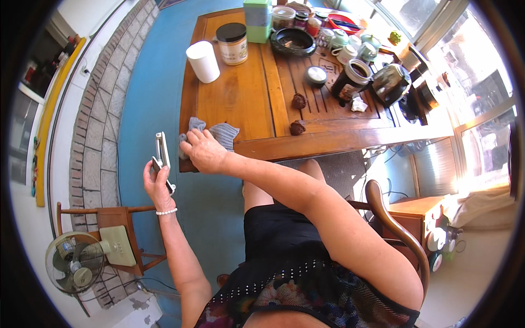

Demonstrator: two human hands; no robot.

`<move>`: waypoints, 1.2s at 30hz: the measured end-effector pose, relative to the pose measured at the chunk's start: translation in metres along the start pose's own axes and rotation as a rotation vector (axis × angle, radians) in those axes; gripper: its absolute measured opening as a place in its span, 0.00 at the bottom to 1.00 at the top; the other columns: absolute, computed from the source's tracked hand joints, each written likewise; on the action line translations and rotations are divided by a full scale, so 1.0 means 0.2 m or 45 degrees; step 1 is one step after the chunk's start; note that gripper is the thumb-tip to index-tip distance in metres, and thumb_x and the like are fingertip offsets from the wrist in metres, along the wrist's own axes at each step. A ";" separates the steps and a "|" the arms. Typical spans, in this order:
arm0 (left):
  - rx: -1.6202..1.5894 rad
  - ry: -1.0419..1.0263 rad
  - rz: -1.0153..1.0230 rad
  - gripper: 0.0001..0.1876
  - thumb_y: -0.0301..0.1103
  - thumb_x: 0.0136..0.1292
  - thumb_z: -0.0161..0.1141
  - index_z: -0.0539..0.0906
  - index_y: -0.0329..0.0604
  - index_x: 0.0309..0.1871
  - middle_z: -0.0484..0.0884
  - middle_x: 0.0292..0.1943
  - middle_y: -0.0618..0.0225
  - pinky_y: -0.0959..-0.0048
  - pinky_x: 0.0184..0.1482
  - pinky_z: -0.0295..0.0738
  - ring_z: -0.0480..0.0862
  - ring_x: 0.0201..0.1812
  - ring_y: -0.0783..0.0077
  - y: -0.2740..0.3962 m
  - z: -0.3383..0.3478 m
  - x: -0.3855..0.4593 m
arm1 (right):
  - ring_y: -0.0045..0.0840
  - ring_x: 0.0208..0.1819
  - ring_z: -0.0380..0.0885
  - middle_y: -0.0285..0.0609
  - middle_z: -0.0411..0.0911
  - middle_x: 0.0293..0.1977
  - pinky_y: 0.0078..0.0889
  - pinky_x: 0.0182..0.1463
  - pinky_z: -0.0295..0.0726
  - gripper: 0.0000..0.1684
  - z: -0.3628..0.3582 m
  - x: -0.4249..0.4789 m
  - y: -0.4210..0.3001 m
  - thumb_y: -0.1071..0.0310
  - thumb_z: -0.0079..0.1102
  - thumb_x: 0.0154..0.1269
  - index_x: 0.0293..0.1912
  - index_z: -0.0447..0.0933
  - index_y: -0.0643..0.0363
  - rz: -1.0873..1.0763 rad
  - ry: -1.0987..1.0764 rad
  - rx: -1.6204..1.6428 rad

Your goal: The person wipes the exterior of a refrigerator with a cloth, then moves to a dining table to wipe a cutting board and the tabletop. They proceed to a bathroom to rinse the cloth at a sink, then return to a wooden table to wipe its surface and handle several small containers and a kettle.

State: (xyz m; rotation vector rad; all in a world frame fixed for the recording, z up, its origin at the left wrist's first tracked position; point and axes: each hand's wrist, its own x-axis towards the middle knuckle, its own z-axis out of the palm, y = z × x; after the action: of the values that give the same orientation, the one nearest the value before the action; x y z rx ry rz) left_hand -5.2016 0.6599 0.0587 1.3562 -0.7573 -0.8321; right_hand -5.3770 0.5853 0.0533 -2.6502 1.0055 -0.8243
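My left hand is raised beyond the table's left corner. It grips a slim white and dark hinged device, possibly a folding stand, whose white arm points upward. A white bead bracelet circles that wrist. My right hand reaches across to the near left corner of the wooden table. Its bent fingers press on a grey ribbed cloth, bunched at the table edge, with part of it hidden beneath the hand.
A white cylinder and a black-lidded jar stand farther back. Two brown lumps lie near the front edge. Beyond are an open dark jar, an electric kettle and an ashtray. A fan sits at left.
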 end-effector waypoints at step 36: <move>0.920 -0.694 1.069 0.18 0.23 0.49 0.61 0.72 0.44 0.45 0.69 0.43 0.55 0.58 0.44 0.75 0.77 0.42 0.49 -0.04 1.64 -0.28 | 0.49 0.56 0.65 0.56 0.67 0.50 0.49 0.58 0.63 0.24 -0.93 -1.11 0.77 0.74 0.56 0.51 0.51 0.69 0.62 0.388 0.012 -0.039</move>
State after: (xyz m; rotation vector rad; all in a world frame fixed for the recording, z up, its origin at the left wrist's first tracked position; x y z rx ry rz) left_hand -5.5121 0.5396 0.0758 1.2177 -2.0207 -0.2198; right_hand -5.7027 0.6200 0.0554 -2.4304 1.3895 -0.7577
